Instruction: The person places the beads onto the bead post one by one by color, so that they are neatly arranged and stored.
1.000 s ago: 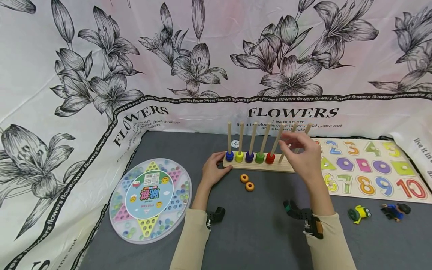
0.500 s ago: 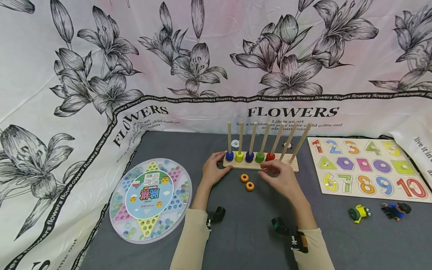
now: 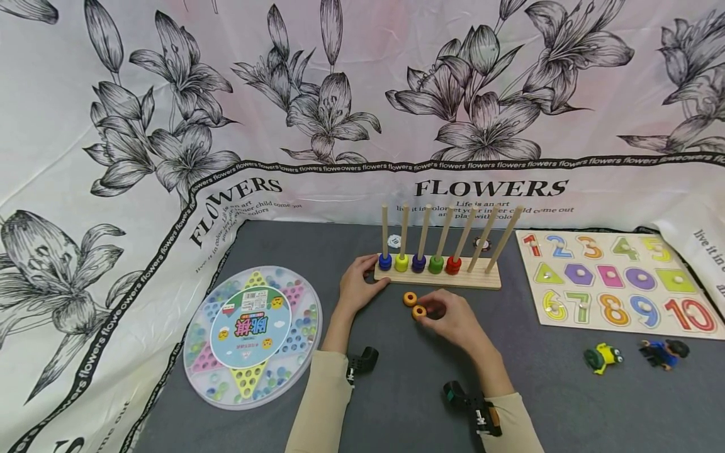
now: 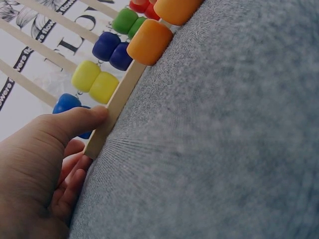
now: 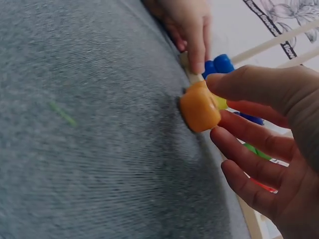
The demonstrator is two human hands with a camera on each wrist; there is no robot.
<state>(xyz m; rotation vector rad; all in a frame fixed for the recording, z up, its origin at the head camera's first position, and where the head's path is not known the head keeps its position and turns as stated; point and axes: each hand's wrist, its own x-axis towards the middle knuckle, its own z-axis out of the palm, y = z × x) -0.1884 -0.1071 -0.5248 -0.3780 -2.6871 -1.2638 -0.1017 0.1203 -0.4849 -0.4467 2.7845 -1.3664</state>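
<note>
A wooden peg stand (image 3: pixel 437 280) holds blue, yellow, dark blue, green and red beads at the foot of its left pegs; the two right pegs are bare. My left hand (image 3: pixel 358 286) grips the stand's left end, thumb on the front edge and fingers behind, as the left wrist view shows. In front of the stand lie two orange beads. My right hand (image 3: pixel 455 318) has thumb and fingertips at the nearer orange bead (image 3: pixel 419 313), pinching its right side. The other orange bead (image 3: pixel 410 299) lies just beyond it, close to the stand.
A round Chinese checkers box (image 3: pixel 255 336) lies at the left. At the right are a wooden number puzzle board (image 3: pixel 617 283), a yellow-green frog figure (image 3: pixel 603 359) and a dark-blue toy figure (image 3: pixel 665 355). Two small discs sit behind the stand, one a white disc (image 3: pixel 394 241).
My right hand has come down from the stand's right pegs, moving left and toward me to the nearer orange bead. The left hand has stayed on the stand.
</note>
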